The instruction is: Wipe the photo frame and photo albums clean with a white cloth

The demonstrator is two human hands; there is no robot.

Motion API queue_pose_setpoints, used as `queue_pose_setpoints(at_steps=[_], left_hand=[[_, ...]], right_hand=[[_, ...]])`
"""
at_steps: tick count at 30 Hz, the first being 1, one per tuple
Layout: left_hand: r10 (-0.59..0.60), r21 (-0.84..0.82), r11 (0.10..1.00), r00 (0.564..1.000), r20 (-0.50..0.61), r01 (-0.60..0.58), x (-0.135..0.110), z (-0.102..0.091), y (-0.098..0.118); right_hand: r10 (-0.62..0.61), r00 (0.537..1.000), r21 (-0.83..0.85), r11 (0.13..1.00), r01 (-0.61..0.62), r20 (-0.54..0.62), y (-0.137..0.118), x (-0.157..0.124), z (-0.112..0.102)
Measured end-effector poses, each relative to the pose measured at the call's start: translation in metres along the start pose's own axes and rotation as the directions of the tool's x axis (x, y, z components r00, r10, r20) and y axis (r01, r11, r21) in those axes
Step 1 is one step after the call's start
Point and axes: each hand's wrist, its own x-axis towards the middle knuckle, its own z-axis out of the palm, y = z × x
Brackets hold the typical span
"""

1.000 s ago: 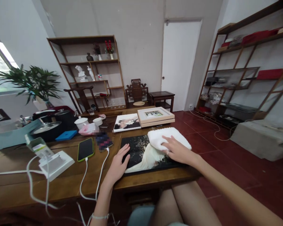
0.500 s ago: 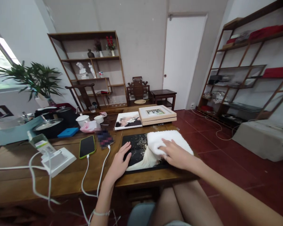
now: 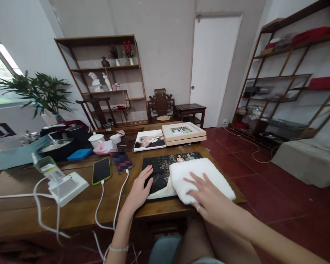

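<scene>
A large dark photo print (image 3: 160,169) lies flat at the near edge of the wooden table (image 3: 79,209). My left hand (image 3: 138,190) rests on the print's left edge with its fingers stretched out. My right hand (image 3: 208,196) lies flat, fingers spread, on a folded white towel (image 3: 200,174) that covers the print's near right part. The top right of the print shows small figures.
Behind the print lie a second photo print (image 3: 149,140) and stacked framed pictures (image 3: 182,133). To the left are a green-cased phone (image 3: 101,171) on a white cable, a white box (image 3: 67,187), teaware, dark pots and a plant. Shelves line the walls.
My right hand has drawn the white towel toward me across the print, uncovering its top right part. My left hand has stayed on the print's left edge.
</scene>
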Motion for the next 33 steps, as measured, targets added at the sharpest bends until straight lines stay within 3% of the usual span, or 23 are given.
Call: queue_pose_setpoints(at_steps=[4,12,15,18,23,26,29,33], left_hand=[[-0.001,0.005,1.000,1.000,0.008,0.001,0.000,-0.001,0.002],[-0.005,0.003,1.000,1.000,0.018,0.005,0.000,0.000,0.000],[-0.001,-0.005,1.000,1.000,0.017,0.001,0.000,0.000,-0.001],[-0.014,-0.007,1.000,1.000,0.023,0.014,-0.001,0.000,-0.001],[-0.037,0.010,0.999,0.999,0.034,0.037,-0.001,0.000,-0.001],[-0.032,0.006,0.999,0.999,0.035,0.031,-0.001,0.001,-0.002],[-0.025,-0.006,1.000,0.999,0.035,0.025,-0.001,0.001,-0.002],[-0.022,-0.018,1.000,0.999,0.031,0.022,-0.001,0.002,-0.003]], right_hand=[[-0.003,0.998,0.035,0.999,0.001,0.058,-0.020,-0.007,-0.002],[-0.003,0.997,-0.083,0.997,-0.004,-0.077,0.024,0.099,-0.010],[0.010,0.995,-0.092,0.996,-0.020,-0.102,0.031,0.116,-0.010],[-0.004,0.995,-0.094,0.996,-0.005,-0.096,0.020,0.099,-0.006],[-0.130,0.991,-0.043,0.991,0.129,-0.038,-0.011,0.026,0.005],[-0.177,0.984,0.004,0.984,0.177,-0.003,-0.017,-0.004,0.006],[-0.144,0.990,0.036,0.989,0.144,-0.002,-0.007,-0.006,0.002],[-0.066,0.996,-0.033,0.997,0.064,-0.060,0.019,0.033,-0.004]])
